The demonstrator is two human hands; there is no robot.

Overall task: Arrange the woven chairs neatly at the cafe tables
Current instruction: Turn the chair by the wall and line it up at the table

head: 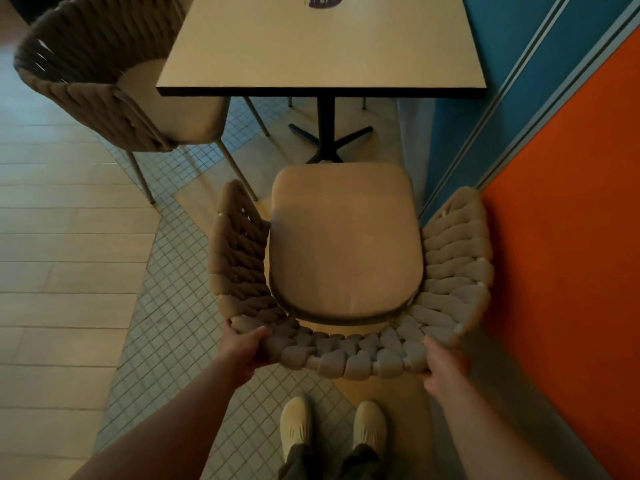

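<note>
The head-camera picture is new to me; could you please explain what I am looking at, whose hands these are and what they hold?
No machine here: a person wears a wide-angle camera on the head, so you look down along their arms. The left hand and right hand grip the woven back of a chair facing a cafe table. A second woven chair stands at the table's left side. On the table only a dark mark at the far edge shows, cut off.
</note>
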